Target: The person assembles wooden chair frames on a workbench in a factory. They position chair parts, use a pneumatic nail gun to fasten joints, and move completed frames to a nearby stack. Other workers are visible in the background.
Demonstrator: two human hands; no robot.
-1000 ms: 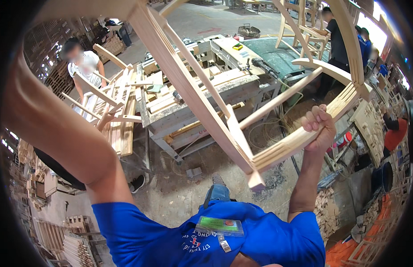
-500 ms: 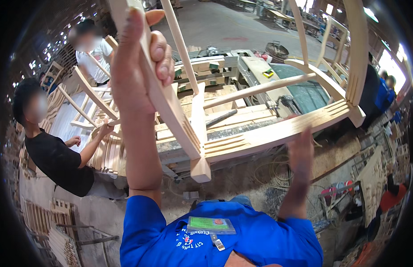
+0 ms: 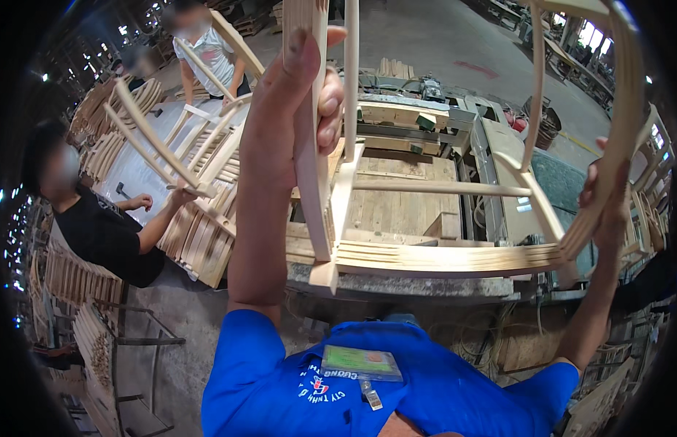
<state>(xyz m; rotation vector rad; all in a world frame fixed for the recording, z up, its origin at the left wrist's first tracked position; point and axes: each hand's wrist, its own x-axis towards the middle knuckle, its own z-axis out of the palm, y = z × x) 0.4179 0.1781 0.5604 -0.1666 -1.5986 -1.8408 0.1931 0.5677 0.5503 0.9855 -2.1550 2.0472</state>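
Hands [image 3: 274, 120] gripping pale wooden frame [image 3: 309, 186], round rungs [image 3: 440, 188], grooved rail [image 3: 448, 256]

the light is moderate and rather cool, like daylight inside a big dim hall. the strongest brightness comes from the windows [image 3: 592, 35], above and to the right of the wooden frame [image 3: 448, 256], where the glass is washed to white. far to the left of the frame, small lights sparkle against darkness. the frame itself has pale, nearly white patches on its lower rail and its left joint. below it, the floor [image 3: 207, 328] lies in a dull grey shade. the right side of the frame bows strongly with the fisheye lens, and black corners surround everything. left of the frame, the faces of two people [image 3: 105, 233] are blurred out.
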